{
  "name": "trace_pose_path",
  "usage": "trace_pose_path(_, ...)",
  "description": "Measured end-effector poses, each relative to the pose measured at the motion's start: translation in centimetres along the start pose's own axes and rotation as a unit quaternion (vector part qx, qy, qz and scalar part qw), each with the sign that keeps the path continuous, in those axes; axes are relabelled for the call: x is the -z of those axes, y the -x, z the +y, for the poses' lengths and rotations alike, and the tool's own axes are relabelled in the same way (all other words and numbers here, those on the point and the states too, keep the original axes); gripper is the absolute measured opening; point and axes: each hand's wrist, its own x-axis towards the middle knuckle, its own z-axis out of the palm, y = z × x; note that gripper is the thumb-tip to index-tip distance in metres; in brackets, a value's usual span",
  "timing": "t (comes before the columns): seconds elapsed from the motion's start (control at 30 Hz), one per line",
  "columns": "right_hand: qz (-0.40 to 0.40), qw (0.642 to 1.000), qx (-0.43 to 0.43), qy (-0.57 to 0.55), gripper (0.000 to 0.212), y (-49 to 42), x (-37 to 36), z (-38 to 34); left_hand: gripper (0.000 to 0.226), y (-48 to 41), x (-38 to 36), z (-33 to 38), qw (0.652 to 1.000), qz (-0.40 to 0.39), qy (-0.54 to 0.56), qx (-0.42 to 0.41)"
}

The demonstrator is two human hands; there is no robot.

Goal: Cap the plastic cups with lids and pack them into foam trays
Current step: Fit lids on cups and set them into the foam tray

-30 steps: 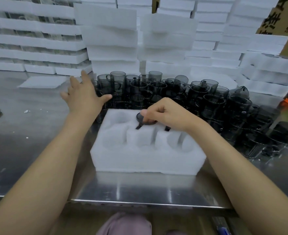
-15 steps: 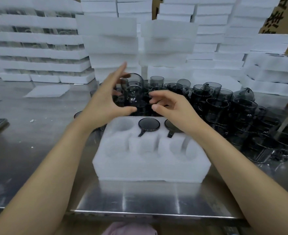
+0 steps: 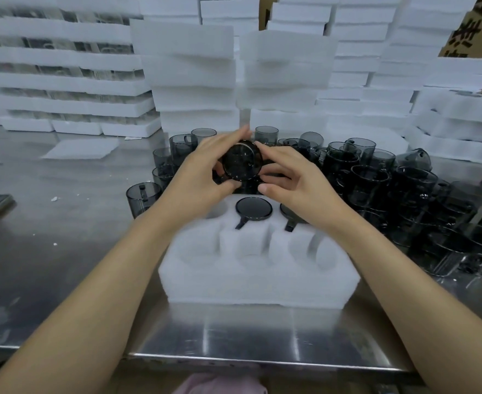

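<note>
A: Head cam. Steel counter [image 3: 63,223], foam tray [image 3: 248,280] at the near edge, two capped cups [image 3: 253,209] in its back row. Foam stacks [image 3: 191,81] behind.
B: Change?
A: Cup [image 3: 241,163] was upright; now it's tilted at the camera above the tray. Left hand [image 3: 202,172] and right hand [image 3: 296,183] fingers grasp it.
B: Lid on?
A: Blurred, can't tell.

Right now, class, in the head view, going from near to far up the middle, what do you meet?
Shiny steel table edge, white foam tray with round slots, dark lidded cup seated in the tray, smoky plastic cup held above it, tall stacks of white foam trays.
</note>
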Motion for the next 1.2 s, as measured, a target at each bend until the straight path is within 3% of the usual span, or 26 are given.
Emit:
trace_pose_path(0.2,0.003,1.000,0.000,-0.004,0.055,0.1,-0.1,-0.3,0.071,-0.1,2.1,-0.1,0.988,0.037,0.032,0.147)
trace_pose_path(0.33,0.018,1.000,-0.018,0.007,0.050,0.1,0.0,-0.3,0.052,0.4,4.6,-0.4,0.979,-0.060,0.074,0.178)
trace_pose_path(0.43,0.014,0.999,-0.024,0.022,0.046,0.1,0.0,-0.2,0.054,0.9,4.8,-0.6,0.968,-0.142,0.055,0.199)
trace_pose_path(0.83,-0.009,0.997,-0.037,0.071,0.031,-0.1,-0.2,0.0,0.049,1.4,4.6,-1.1,0.951,-0.216,-0.046,0.214)
trace_pose_path(1.0,-0.017,0.994,-0.040,0.097,0.023,-0.2,-0.4,0.0,0.049,1.3,3.9,-1.0,0.963,-0.194,-0.076,0.174)
trace_pose_path(1.2,-0.030,0.989,-0.041,0.139,0.020,-0.2,-0.5,-0.5,0.055,1.5,3.0,-1.2,0.935,-0.242,-0.164,0.199)
